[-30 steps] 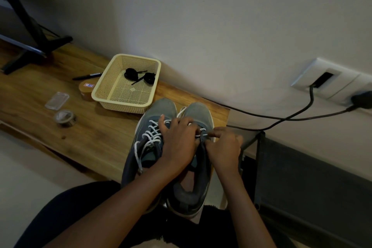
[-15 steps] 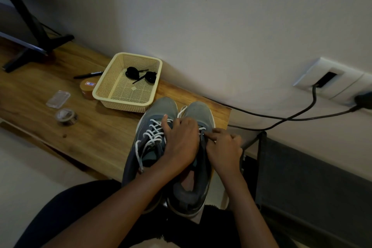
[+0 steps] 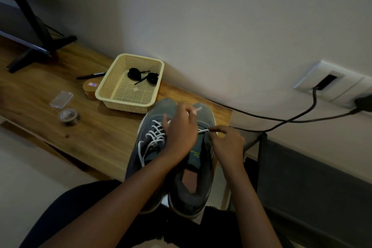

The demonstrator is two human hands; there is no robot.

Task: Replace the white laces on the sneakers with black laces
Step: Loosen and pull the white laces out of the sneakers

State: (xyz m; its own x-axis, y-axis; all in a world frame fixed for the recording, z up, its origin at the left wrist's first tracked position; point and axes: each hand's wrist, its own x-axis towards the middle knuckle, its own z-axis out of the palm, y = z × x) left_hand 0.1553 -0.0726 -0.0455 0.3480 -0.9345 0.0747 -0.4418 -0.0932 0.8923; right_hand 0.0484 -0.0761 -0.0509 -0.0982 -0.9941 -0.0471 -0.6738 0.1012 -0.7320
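Observation:
Two grey sneakers stand side by side at the near edge of the wooden bench. The left sneaker [image 3: 150, 147] is laced with a white lace [image 3: 155, 135]. On the right sneaker [image 3: 198, 169] my left hand [image 3: 181, 133] pinches a free end of white lace, whose tip sticks out above the toe. My right hand [image 3: 227, 143] pinches the same lace at the right eyelets. Two coiled black laces [image 3: 143, 75] lie in a cream basket [image 3: 108, 90] behind the shoes.
A black pen [image 3: 90, 75], a round brown tin [image 3: 90, 88], a clear plastic case [image 3: 61, 99] and a tape roll [image 3: 69, 116] lie left of the basket. A black stand foot [image 3: 40, 50] sits far left. Cables [image 3: 281, 120] run from wall sockets [image 3: 332, 84].
My left hand has lifted and moved toward the toe, drawing a white lace end out of the right sneaker. My right hand shifted slightly outward at the eyelets.

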